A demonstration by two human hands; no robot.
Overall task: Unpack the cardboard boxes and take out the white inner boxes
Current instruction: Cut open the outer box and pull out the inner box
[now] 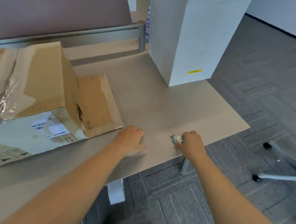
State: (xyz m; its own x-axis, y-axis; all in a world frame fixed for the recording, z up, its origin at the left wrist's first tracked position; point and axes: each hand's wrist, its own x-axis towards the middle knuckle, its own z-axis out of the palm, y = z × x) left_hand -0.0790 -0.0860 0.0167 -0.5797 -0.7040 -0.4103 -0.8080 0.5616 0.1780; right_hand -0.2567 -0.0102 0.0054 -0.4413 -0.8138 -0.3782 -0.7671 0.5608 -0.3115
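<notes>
one cardboard box (42,82) lies on its side at the tabletop's (161,104) left, taped, end flap open. one tall white inner box (190,38) stands at the far right corner. your right hand (192,141) grips a small cutter (176,139); your left hand (132,138) rests loosely curled, holding nothing. risk: the blade may score the contents or your left hand if you cut deep.

matt cardboard box (42,82), glossy tape (0,104)

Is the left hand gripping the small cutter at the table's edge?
No, the right hand holds the small cutter; the left hand rests on the table.
</notes>
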